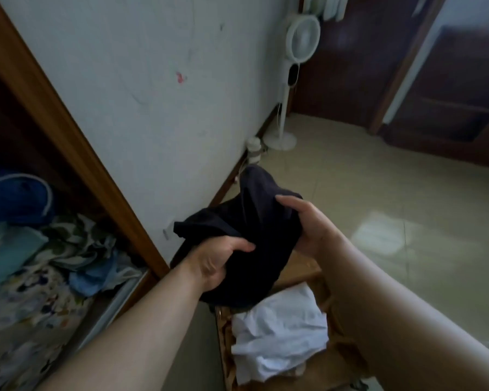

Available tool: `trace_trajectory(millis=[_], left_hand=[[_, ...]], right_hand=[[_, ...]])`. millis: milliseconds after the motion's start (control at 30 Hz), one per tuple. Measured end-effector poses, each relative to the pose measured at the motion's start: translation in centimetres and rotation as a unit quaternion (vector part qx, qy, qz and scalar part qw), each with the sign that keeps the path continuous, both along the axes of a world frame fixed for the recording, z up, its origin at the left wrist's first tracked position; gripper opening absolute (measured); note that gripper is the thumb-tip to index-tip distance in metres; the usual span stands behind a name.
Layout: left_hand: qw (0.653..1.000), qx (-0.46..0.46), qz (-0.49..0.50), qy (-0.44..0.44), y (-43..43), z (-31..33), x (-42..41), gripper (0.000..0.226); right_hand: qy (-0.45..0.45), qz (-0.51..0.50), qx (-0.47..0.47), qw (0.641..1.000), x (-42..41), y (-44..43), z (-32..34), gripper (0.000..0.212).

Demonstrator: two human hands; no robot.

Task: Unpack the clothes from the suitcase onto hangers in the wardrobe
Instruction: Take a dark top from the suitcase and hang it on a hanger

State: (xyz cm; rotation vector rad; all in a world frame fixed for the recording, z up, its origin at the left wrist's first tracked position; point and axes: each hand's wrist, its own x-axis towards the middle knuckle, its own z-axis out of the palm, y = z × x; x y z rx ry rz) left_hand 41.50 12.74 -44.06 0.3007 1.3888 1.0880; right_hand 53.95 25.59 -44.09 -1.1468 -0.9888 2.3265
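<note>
You are wearing the one camera on your head: it is looking forward and down, hanging close over your left hand (219, 262) and right hand (308, 225), wardrobe (54, 119) at left, floor (378, 179) beyond.

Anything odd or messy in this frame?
Yes: loose fabrics lie in a crumpled heap at the bottom of the wardrobe. The wall carries a red smudge and faint scribbles. The dark garment is bunched between left hand and right hand.
</note>
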Motion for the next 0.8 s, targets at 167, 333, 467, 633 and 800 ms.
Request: trace_trajectory(millis=[167,333,467,633,800], left_hand=[[0.993,-0.049,0.082,0.074,-2.8,7.2,-0.9,0.027],[0.952,-0.001,0.268,0.148,-4.2,14.8,-5.1,0.060],[0.951,0.158,0.216,0.156,-4.9,21.4,-6.4,0.042],[0.947,0.273,0.142,0.091,-6.9,26.9,-6.7,0.056],[0.927,0.248,0.207,0.192,-8.1,30.6,-7.1,0.021]], right_hand=[[-0.009,-0.026,0.053,0.998,-1.0,-0.5,8.6,0.043],[-0.015,0.072,0.117,0.990,-3.0,-2.6,16.8,0.045],[-0.020,0.153,0.178,0.972,-5.1,-4.4,21.7,0.037],[-0.064,0.168,0.274,0.945,-7.0,-6.6,26.7,0.018],[-0.159,0.155,0.422,0.879,-8.4,-7.7,30.0,0.027]])
